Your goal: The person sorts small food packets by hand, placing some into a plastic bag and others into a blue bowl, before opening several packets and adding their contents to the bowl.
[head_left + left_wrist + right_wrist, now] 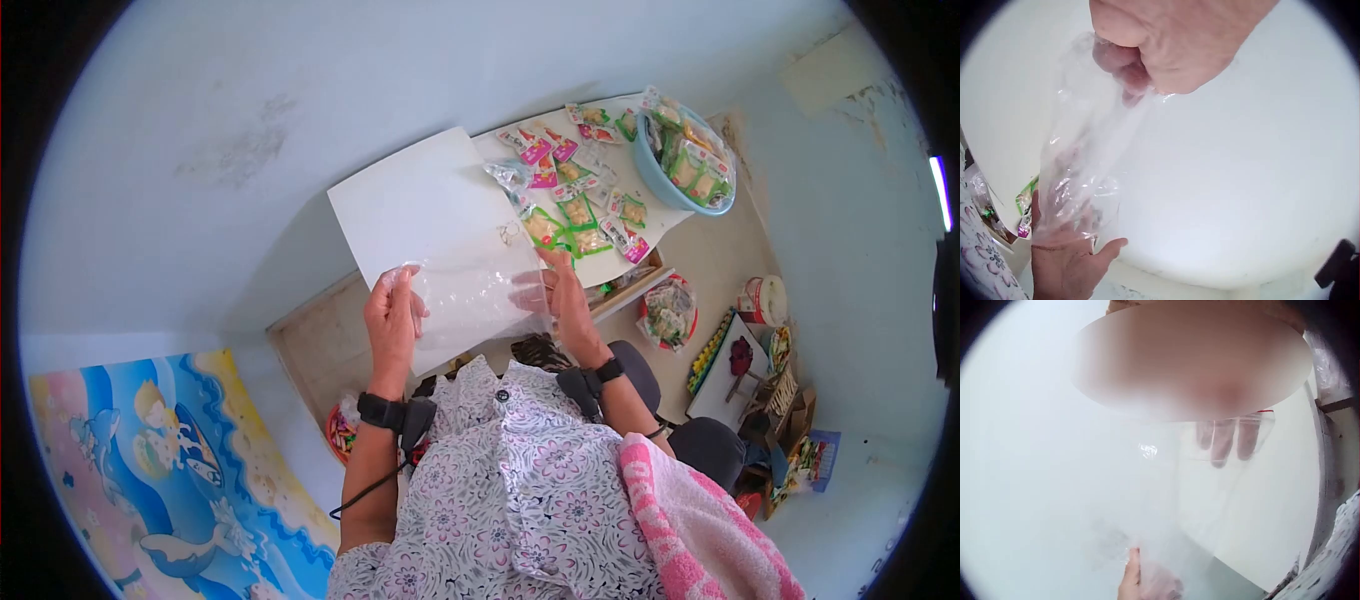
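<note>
A clear plastic bag (465, 300) is stretched between both hands over the white tabletop. My left hand (392, 318) holds its left end, the fingers curled on the film in the left wrist view (1166, 47). At the other end is my right hand (570, 308). Its straight fingers (1222, 444) show through the plastic beside a red-lined edge, apparently inside the bag's mouth. In the left wrist view the thumb of the right hand (1066, 269) stands away, outside the film. The bag looks empty.
Small snack packets (580, 212) lie scattered on the white table (405, 200), right of the bag. A blue basin (655, 185) full of packets stands at the far right. Below are an open drawer (630, 292) and a red-rimmed container (693, 325).
</note>
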### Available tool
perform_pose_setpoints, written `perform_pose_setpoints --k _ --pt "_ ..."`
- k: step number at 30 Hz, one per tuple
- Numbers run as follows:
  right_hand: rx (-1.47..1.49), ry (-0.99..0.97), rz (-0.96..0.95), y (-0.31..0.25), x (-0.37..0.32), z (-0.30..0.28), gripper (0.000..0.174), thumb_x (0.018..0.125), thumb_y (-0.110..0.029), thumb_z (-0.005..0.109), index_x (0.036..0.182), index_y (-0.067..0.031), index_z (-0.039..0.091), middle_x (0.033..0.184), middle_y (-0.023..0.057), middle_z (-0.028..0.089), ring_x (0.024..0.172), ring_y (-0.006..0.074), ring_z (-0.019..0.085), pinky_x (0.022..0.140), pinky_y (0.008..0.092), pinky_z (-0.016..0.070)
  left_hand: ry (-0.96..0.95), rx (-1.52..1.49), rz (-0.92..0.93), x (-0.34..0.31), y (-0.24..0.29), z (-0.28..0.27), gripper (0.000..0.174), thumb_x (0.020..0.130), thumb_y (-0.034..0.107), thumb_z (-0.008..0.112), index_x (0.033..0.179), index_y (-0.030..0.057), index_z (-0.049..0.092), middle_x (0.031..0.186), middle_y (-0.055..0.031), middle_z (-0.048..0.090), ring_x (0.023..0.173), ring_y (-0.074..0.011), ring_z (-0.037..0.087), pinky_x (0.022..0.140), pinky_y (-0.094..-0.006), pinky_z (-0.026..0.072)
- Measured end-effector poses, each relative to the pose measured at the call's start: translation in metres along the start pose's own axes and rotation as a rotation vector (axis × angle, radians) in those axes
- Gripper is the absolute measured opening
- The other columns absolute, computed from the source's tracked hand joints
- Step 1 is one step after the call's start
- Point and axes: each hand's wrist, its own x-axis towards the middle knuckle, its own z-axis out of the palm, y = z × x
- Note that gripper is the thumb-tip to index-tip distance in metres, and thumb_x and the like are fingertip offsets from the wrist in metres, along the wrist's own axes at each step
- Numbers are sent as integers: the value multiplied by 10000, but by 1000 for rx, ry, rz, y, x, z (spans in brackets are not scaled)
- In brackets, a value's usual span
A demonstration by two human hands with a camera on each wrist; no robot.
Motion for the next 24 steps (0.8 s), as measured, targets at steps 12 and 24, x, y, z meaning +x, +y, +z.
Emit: perform_pose_setpoints --k 12,24 --pt "-371 26 -272 34 35 -10 176 961 -192 653 956 -27 591 648 -16 533 540 36 448 496 212 344 -2 281 -86 18 -31 -15 475 1054 423 447 1063 12 685 515 21 458 431 -47 380 438 -236 317" --pt "-436 -41 -146 99 96 -23 150 939 -58 574 1057 14 516 798 104 668 679 155 631 624 291 517 257 951 525 40 -37 -15 352 933 199 656 1229 22 586 1076 -116 624 825 -167 632 682 -275 522"
